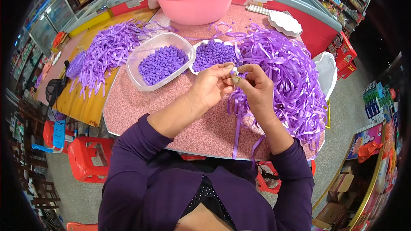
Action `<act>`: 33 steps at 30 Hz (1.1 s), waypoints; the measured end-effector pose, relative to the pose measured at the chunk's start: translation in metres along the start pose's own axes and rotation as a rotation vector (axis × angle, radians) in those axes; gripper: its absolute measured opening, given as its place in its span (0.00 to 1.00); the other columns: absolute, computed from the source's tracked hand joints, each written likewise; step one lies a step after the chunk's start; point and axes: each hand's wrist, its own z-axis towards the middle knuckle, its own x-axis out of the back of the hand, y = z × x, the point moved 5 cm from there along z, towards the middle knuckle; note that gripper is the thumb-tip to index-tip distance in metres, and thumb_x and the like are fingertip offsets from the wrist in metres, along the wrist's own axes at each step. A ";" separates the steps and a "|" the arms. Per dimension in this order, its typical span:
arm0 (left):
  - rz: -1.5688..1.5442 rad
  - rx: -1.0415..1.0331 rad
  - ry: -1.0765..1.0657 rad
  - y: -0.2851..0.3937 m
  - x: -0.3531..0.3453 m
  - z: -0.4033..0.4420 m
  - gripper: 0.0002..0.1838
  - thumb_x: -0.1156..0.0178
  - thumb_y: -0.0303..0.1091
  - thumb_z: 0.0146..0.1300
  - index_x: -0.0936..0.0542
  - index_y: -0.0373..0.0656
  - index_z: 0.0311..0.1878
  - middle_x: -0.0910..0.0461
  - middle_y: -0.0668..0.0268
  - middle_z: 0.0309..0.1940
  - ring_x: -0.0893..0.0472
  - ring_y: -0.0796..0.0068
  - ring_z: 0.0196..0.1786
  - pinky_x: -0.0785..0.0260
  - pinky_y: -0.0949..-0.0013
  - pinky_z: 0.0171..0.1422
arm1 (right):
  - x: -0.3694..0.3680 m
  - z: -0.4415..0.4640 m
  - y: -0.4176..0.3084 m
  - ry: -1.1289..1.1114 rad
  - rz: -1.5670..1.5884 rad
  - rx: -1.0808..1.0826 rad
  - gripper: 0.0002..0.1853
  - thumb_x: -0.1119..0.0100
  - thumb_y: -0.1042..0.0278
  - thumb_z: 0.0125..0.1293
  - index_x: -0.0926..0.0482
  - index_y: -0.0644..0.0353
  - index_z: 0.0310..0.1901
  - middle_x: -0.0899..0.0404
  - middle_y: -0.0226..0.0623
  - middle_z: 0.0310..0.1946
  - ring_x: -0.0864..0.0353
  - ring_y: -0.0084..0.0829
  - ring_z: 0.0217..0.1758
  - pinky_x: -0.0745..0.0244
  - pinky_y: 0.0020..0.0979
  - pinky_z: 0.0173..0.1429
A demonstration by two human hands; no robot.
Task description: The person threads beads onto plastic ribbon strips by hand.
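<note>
My left hand (pixel 212 84) and my right hand (pixel 258 89) meet over the pink table, fingertips pinched together. Between them is a small purple bead-like piece (pixel 233 72), mostly covered by the fingers. Behind my left hand, a white dish holds a heap of purple beads (pixel 214 54). To its left, a clear plastic tub (pixel 137 69) contains more of the same beads. A large tangle of shiny purple ribbons (pixel 284 77) lies beside and behind my right hand, with strands hanging over the table's front edge. Whether a ribbon is also in my fingers, I cannot tell.
At the back stands a pink basin (pixel 192 6) with red plastic bags. A stack of white scalloped dishes (pixel 285 22) lies at the back right. Another ribbon pile (pixel 107 51) covers part of the wooden table (pixel 92 109) at left. A red stool (pixel 87 160) stands below.
</note>
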 end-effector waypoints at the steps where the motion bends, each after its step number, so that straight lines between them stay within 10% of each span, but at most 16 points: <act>1: -0.028 -0.006 -0.028 -0.003 0.000 0.000 0.07 0.44 0.29 0.72 0.23 0.41 0.50 0.21 0.68 0.30 0.24 0.79 0.27 0.34 0.74 0.26 | 0.000 -0.001 -0.003 0.028 -0.022 0.051 0.09 0.31 0.76 0.62 0.20 0.62 0.43 0.31 0.18 0.21 0.41 0.10 0.25 0.47 0.19 0.27; 10: -0.034 -0.024 -0.035 -0.016 0.005 -0.012 0.08 0.37 0.38 0.69 0.19 0.44 0.37 0.23 0.73 0.25 0.26 0.81 0.27 0.36 0.74 0.27 | -0.005 -0.009 -0.017 -0.007 -0.180 0.251 0.06 0.33 0.79 0.62 0.21 0.65 0.39 0.19 0.29 0.29 0.24 0.15 0.32 0.29 0.20 0.36; 33: 0.001 0.100 -0.171 -0.026 0.026 -0.009 0.07 0.38 0.35 0.70 0.21 0.41 0.41 0.20 0.68 0.29 0.26 0.79 0.26 0.40 0.74 0.21 | -0.008 -0.010 -0.010 -0.177 -0.109 0.200 0.04 0.35 0.79 0.61 0.21 0.66 0.36 0.20 0.33 0.25 0.21 0.20 0.28 0.28 0.24 0.33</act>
